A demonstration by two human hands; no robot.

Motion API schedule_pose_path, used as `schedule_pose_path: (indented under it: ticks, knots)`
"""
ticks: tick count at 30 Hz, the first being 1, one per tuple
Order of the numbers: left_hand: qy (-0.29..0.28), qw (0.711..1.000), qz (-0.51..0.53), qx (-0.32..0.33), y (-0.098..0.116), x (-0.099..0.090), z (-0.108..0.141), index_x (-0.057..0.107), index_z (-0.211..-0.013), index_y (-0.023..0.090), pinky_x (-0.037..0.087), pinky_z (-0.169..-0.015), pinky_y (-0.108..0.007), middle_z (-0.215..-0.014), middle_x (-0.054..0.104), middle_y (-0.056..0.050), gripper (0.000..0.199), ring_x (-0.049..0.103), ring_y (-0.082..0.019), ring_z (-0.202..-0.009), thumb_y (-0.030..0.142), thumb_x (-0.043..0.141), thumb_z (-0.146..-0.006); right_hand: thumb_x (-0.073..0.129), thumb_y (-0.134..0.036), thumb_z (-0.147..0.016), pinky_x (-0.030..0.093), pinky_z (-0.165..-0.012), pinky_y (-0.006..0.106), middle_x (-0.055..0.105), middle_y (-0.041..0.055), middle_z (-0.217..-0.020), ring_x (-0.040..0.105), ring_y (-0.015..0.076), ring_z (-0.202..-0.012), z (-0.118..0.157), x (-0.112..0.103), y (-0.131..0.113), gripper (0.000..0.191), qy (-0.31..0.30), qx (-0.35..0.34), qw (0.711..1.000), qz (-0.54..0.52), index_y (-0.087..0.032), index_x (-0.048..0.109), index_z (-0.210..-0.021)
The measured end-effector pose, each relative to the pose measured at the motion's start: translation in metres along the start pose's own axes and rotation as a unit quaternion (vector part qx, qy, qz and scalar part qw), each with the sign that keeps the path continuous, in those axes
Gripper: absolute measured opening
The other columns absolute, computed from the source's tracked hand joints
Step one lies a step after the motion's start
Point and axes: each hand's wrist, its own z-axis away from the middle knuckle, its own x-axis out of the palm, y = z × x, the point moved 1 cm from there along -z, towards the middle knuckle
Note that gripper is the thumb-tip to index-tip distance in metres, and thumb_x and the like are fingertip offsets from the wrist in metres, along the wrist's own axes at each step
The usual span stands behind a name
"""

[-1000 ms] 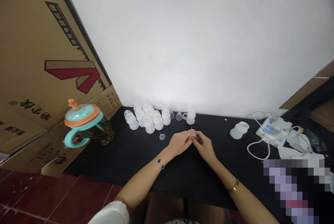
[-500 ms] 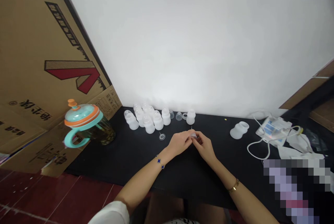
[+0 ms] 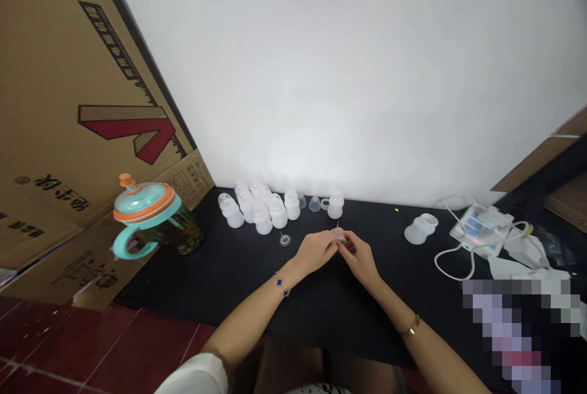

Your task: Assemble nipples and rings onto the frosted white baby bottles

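Observation:
My left hand (image 3: 320, 247) and my right hand (image 3: 358, 257) meet over the front middle of the black table, fingertips closed together. Pinched between them is a small whitish, translucent bottle part (image 3: 340, 238), with a thin tip poking up beyond the fingers; most of it is hidden. A clear bottle nipple (image 3: 285, 240) lies to the left of my left hand. Behind my hands stands a white baby bottle (image 3: 335, 205), with a ring (image 3: 325, 204) and a clear dome cap (image 3: 314, 204) beside it. Several capped white bottles (image 3: 262, 219) cluster to the left.
An uncapped white bottle (image 3: 418, 230) lies tilted at right. Past it are a white cable (image 3: 452, 276) and packaging (image 3: 481, 229). A large jug (image 3: 178, 229) with a turquoise handle stands at left by cardboard boxes (image 3: 50, 137). A white wall (image 3: 348, 76) rises behind the table.
Hardly anything differs. My hands stay in the same place, and the small part between my fingers has shifted only very slightly.

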Motion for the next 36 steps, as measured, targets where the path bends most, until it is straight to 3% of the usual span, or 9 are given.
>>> schedule_pose_path:
  ticks: [17, 29, 36]
  knots:
    - [-0.008, 1.0, 0.004, -0.025, 0.0049, -0.005, 0.0002, 0.057, -0.126, 0.026, 0.053, -0.08, -0.028, -0.103, 0.073, -0.002, 0.038, 0.07, -0.019, -0.089, 0.015, 0.046, -0.091, 0.055, -0.046, -0.093, 0.044, -0.057, 0.027, 0.068, 0.0016, -0.077, 0.06, 0.0176, -0.063, -0.0005, 0.0023, 0.0055, 0.028, -0.006, -0.005, 1.0, 0.019, -0.022, 0.067, -0.095]
    - [-0.011, 0.998, 0.033, -0.049, 0.0024, -0.003, 0.0009, 0.049, -0.134, 0.025, 0.052, -0.079, -0.031, -0.105, 0.073, -0.004, 0.041, 0.071, -0.021, -0.087, 0.019, 0.045, -0.094, 0.057, -0.05, -0.092, 0.048, -0.058, 0.029, 0.072, 0.005, -0.094, 0.061, 0.0168, -0.063, -0.0004, 0.0029, 0.0055, 0.036, 0.026, 0.013, 1.0, -0.012, -0.021, 0.065, -0.111]
    - [-0.012, 0.998, -0.01, -0.065, 0.0024, -0.0009, 0.0013, 0.051, -0.122, 0.023, 0.05, -0.072, -0.029, -0.096, 0.072, -0.003, 0.027, 0.071, -0.022, -0.08, 0.023, 0.044, -0.097, 0.057, -0.05, -0.092, 0.049, -0.057, 0.029, 0.073, 0.0062, -0.099, 0.062, 0.0167, -0.064, 0.0, 0.0024, 0.0038, 0.036, 0.017, 0.004, 1.0, -0.006, -0.021, 0.065, -0.111]
